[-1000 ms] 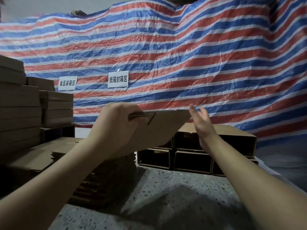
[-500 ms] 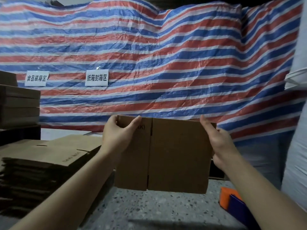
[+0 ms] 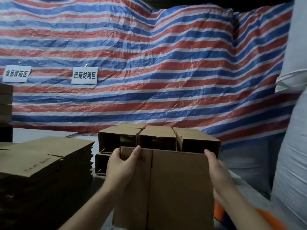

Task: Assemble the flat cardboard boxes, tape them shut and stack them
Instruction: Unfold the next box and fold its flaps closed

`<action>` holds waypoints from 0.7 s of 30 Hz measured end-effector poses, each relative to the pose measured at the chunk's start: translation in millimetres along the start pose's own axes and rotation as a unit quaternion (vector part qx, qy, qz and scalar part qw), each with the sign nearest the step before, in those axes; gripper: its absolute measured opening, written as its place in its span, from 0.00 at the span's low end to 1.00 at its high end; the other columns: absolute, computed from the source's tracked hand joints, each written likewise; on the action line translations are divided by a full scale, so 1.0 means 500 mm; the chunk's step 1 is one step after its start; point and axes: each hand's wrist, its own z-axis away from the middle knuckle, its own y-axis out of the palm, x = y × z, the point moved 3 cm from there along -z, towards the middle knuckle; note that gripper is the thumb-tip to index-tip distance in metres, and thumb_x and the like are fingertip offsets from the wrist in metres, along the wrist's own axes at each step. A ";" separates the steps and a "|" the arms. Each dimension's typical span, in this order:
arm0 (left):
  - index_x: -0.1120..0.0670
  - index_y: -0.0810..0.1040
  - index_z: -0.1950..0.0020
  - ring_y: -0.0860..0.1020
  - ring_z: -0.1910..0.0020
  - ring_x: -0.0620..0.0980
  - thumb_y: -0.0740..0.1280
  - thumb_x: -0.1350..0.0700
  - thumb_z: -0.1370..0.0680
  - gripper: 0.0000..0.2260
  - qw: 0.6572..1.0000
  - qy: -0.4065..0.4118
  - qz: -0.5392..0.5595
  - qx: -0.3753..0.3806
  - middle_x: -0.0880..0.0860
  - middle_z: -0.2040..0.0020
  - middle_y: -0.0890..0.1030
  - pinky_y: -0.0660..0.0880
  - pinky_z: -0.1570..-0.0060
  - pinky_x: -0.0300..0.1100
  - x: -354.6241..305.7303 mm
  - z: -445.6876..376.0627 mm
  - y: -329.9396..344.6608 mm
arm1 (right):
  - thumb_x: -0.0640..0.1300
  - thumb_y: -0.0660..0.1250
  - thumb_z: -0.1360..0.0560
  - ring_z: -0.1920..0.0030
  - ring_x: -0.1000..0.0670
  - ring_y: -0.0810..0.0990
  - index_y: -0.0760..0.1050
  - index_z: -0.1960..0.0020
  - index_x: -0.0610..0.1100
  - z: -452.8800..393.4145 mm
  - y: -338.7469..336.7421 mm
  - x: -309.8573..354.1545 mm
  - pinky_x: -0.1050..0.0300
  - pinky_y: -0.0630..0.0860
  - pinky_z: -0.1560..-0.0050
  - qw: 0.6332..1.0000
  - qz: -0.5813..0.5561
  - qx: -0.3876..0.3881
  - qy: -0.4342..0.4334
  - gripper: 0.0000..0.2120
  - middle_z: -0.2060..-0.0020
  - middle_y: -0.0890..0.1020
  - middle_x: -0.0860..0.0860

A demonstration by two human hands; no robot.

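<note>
Cardboard stack [image 3: 44, 161] beside held box [image 3: 179, 188]

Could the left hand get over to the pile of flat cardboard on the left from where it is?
Probably yes. The left hand grips the held flat box at its top left corner, and the pile of flat boxes lies just left of that arm with nothing visible between. It would have to let go first.
</note>
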 end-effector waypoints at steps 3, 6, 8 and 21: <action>0.50 0.79 0.51 0.82 0.57 0.48 0.72 0.40 0.28 0.15 1.000 0.006 -0.010 -0.010 0.50 0.58 0.83 0.80 0.57 0.46 0.021 -0.003 0.005 | 0.62 0.60 0.19 0.46 0.40 0.83 0.82 0.46 0.43 -0.005 0.003 -0.012 0.35 0.74 0.35 1.000 -0.001 -0.006 0.015 0.23 0.53 0.86 0.42; 0.49 0.79 0.50 0.83 0.57 0.48 0.72 0.39 0.28 0.16 1.000 -0.012 -0.002 -0.001 0.49 0.58 0.84 0.81 0.58 0.46 0.024 -0.015 0.005 | 0.60 0.61 0.19 0.47 0.39 0.85 0.83 0.45 0.43 -0.013 -0.003 -0.010 0.39 0.78 0.40 0.998 -0.035 0.041 0.037 0.22 0.50 0.86 0.40; 0.49 0.77 0.49 0.83 0.56 0.49 0.70 0.36 0.27 0.18 1.000 -0.016 -0.009 0.004 0.50 0.56 0.84 0.81 0.56 0.48 0.024 -0.018 0.007 | 0.57 0.61 0.19 0.44 0.39 0.84 0.82 0.40 0.40 -0.018 -0.010 -0.008 0.41 0.78 0.42 0.992 -0.067 0.095 0.048 0.22 0.45 0.84 0.37; 0.48 0.71 0.46 0.79 0.52 0.49 0.68 0.33 0.28 0.22 0.999 -0.051 0.006 0.000 0.52 0.50 0.79 0.73 0.61 0.43 0.017 -0.002 0.018 | 0.60 0.58 0.20 0.38 0.41 0.82 0.83 0.39 0.45 -0.009 -0.018 0.009 0.45 0.79 0.44 0.966 -0.133 0.213 0.056 0.24 0.39 0.82 0.39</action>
